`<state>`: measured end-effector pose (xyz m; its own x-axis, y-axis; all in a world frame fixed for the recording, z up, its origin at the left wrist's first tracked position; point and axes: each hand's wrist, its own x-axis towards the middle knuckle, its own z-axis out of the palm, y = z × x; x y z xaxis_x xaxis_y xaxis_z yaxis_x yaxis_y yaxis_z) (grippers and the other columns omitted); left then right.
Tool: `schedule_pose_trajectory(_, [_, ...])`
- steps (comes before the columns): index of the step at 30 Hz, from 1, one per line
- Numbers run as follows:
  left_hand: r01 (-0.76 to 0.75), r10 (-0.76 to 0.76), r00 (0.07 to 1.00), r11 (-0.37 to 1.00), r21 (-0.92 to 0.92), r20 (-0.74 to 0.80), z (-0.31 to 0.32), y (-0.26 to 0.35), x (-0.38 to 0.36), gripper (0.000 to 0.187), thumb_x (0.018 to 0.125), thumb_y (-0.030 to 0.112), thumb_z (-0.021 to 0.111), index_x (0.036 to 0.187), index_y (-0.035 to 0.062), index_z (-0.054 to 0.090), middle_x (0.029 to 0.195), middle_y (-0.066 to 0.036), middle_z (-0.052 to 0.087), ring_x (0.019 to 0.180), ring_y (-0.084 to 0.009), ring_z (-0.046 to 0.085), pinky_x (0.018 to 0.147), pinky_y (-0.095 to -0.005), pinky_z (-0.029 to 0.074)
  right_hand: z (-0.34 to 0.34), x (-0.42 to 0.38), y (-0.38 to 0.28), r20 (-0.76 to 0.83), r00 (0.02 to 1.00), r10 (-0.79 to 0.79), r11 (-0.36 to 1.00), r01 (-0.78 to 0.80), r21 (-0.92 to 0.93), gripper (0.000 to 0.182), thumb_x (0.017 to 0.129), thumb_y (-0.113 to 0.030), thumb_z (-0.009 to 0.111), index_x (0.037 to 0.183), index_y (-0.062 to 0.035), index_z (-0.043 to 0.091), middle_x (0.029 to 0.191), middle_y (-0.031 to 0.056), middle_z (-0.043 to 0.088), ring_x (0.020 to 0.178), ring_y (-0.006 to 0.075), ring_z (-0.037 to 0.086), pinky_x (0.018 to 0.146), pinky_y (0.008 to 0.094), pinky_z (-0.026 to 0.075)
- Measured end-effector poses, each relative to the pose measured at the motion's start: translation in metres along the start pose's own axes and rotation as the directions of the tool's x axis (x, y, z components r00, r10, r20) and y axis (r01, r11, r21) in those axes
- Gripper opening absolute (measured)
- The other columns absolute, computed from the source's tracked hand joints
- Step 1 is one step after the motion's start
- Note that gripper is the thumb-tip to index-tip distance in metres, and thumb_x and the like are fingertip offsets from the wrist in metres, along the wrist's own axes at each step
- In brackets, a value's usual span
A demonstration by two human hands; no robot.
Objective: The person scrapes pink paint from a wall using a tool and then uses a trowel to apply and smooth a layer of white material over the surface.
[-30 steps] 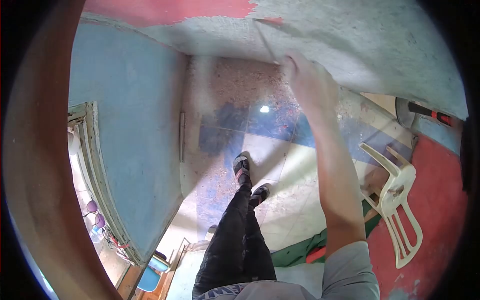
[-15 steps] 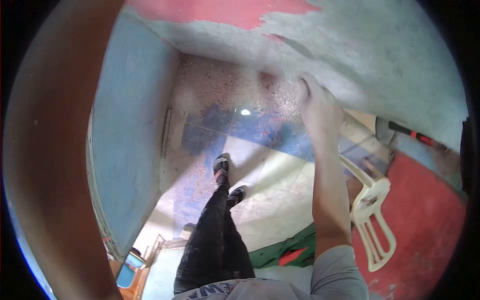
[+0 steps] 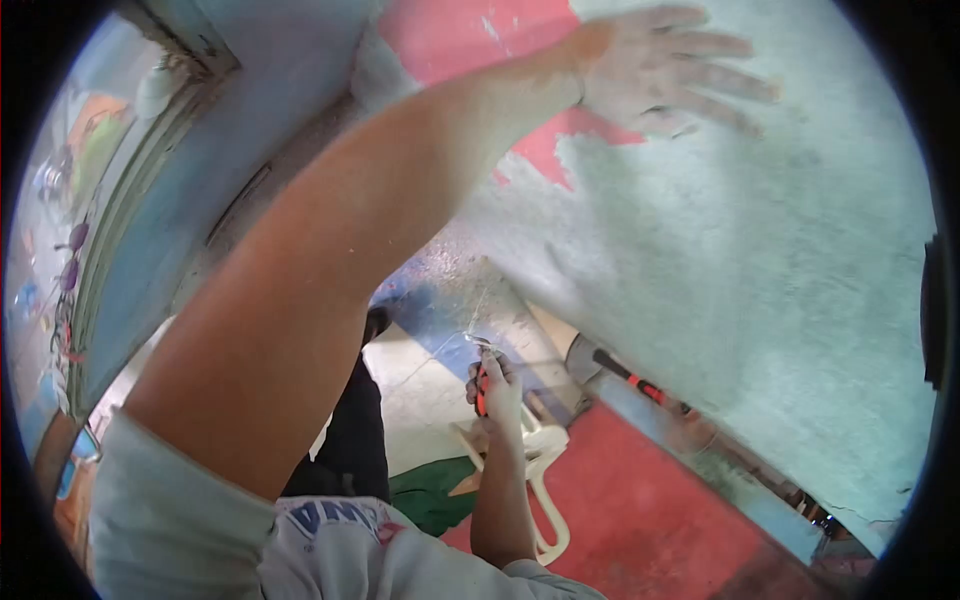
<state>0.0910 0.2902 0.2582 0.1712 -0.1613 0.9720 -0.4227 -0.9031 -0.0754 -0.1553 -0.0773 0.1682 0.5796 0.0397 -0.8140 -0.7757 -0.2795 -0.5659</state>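
My left hand point(image 3: 660, 75), dusted pale, spreads its fingers over the grey-green wall point(image 3: 760, 220), beside a ragged patch of pink paint point(image 3: 470, 35). The left arm reaches across the view and hides part of the floor and corner. Lower down, my right hand point(image 3: 497, 385) is closed around the red-and-black handle of a scraper point(image 3: 483, 390). Its small metal end points up and away from the wall, and part of it is blurred.
A second tool with a black-and-red handle point(image 3: 640, 385) lies along the wall's foot. Below my right arm is a cream plastic chair point(image 3: 545, 500), with green cloth point(image 3: 430, 495) nearby. Red floor point(image 3: 640, 490) lies to the right. A door frame point(image 3: 130, 230) stands at left.
My left arm has swung across to the wall at upper right, fingers spread. My right hand has come down and back from the wall, and the scraper now shows in it. The view has turned right.
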Motion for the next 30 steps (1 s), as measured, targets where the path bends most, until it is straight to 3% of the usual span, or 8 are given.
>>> schedule_pose_trajectory(5, [0.612, -0.583, 0.735, 0.79, 0.03, 0.347, -0.062, 0.081, -0.053, 0.062, 0.093, 0.039, 0.062, 0.152, 0.0277, 0.046, 0.162, -0.012, 0.034, 0.148, -0.0321, 0.034, 0.121, -0.0547, 0.02, 0.01, 0.007, -0.045, 0.058, 0.99, -0.128, 0.991, 0.13, -0.043, 0.022, 0.101, -0.024, 0.06, 0.087, -0.0079, 0.055, 0.068, 0.0016, 0.053, 0.051, 0.0132, 0.052, 0.043, 0.0282, 0.039])
schedule_pose_trajectory(7, [0.989, -0.848, 0.001, 0.081, 0.128, 0.531, -0.092, 0.156, -0.114, 0.07, 0.096, 0.045, 0.06, 0.158, 0.0223, 0.035, 0.166, -0.022, 0.015, 0.152, -0.0422, 0.017, 0.122, -0.0583, 0.013, 0.021, 0.027, -0.068, 0.138, 0.97, -0.198, 0.979, 0.204, -0.028, 0.025, 0.101, -0.027, 0.058, 0.083, -0.011, 0.054, 0.069, 0.0003, 0.052, 0.052, 0.0122, 0.05, 0.044, 0.0285, 0.038])
schedule_pose_trajectory(9, [0.868, -0.53, -0.488, -0.376, 0.324, 0.694, -0.099, 0.232, -0.179, 0.08, 0.096, 0.05, 0.062, 0.161, 0.02, 0.025, 0.167, -0.022, 0.012, 0.155, -0.0345, 0.011, 0.123, -0.0553, 0.014, 0.035, 0.052, -0.089, 0.252, 0.946, -0.204, 0.979, 0.202, 0.033, 0.023, 0.101, -0.025, 0.059, 0.084, -0.0115, 0.055, 0.069, -0.0023, 0.049, 0.054, 0.0093, 0.048, 0.046, 0.0272, 0.038])
schedule_pose_trajectory(11, [0.435, -0.247, -0.409, -0.899, -0.05, 0.879, -0.1, 0.285, -0.108, 0.072, 0.099, 0.05, 0.059, 0.157, 0.0153, 0.034, 0.146, -0.02, 0.048, 0.137, -0.0261, 0.047, 0.108, -0.0489, 0.044, 0.011, 0.072, -0.091, 0.317, 0.938, -0.137, 0.99, 0.121, 0.069, 0.02, 0.101, -0.025, 0.06, 0.088, -0.0108, 0.059, 0.072, -0.0031, 0.05, 0.057, 0.0086, 0.047, 0.049, 0.027, 0.038])
schedule_pose_trajectory(14, [0.18, -0.323, -0.695, -0.943, -0.279, 0.642, -0.054, 0.314, -0.084, 0.057, 0.099, 0.051, 0.057, 0.139, 0.0099, 0.052, 0.097, -0.008, 0.064, 0.09, -0.0139, 0.067, 0.067, -0.0343, 0.057, 0.012, 0.077, -0.106, 0.331, 0.936, -0.123, 0.978, 0.17, -0.118, 0.02, 0.102, -0.028, 0.059, 0.095, -0.0087, 0.061, 0.075, -0.0019, 0.052, 0.055, 0.0101, 0.048, 0.048, 0.0291, 0.038])
schedule_pose_trajectory(15, [0.2, -0.445, -0.725, -0.867, -0.457, 0.526, -0.029, 0.325, -0.095, 0.035, 0.1, 0.042, 0.055, 0.112, 0.0104, 0.064, 0.071, -0.001, 0.056, 0.048, -0.0118, 0.051, 0.037, -0.0285, 0.037, 0.007, 0.069, -0.118, 0.338, 0.94, -0.052, 0.98, 0.114, -0.164, 0.024, 0.103, -0.03, 0.058, 0.101, -0.0065, 0.061, 0.08, -0.0005, 0.055, 0.061, 0.0104, 0.051, 0.051, 0.0291, 0.041])
schedule_pose_trajectory(23, [-0.108, -0.343, -0.677, -0.828, -0.55, 0.651, 0.028, 0.318, -0.114, 0.029, 0.102, 0.031, 0.055, 0.108, 0.0033, 0.061, 0.084, -0.005, 0.058, 0.071, -0.0144, 0.061, 0.061, -0.0319, 0.053, -0.012, 0.07, -0.171, 0.463, 0.882, -0.09, 0.695, 0.389, -0.605, 0.035, 0.105, -0.023, 0.052, 0.132, -0.0008, 0.055, 0.094, 0.0046, 0.06, 0.07, 0.0091, 0.055, 0.057, 0.0264, 0.047])
schedule_pose_trajectory(30, [-0.157, -0.469, -0.596, -0.728, -0.668, 0.652, 0.074, 0.335, -0.127, 0.032, 0.102, 0.033, 0.058, 0.117, 0.0047, 0.057, 0.103, -0.01, 0.072, 0.08, -0.0135, 0.062, 0.068, -0.0296, 0.051, -0.022, 0.085, -0.165, 0.282, 0.957, -0.063, 0.664, 0.251, -0.704, 0.023, 0.103, -0.025, 0.054, 0.117, -0.0068, 0.057, 0.082, 0.002, 0.058, 0.061, 0.0104, 0.054, 0.05, 0.0266, 0.043])
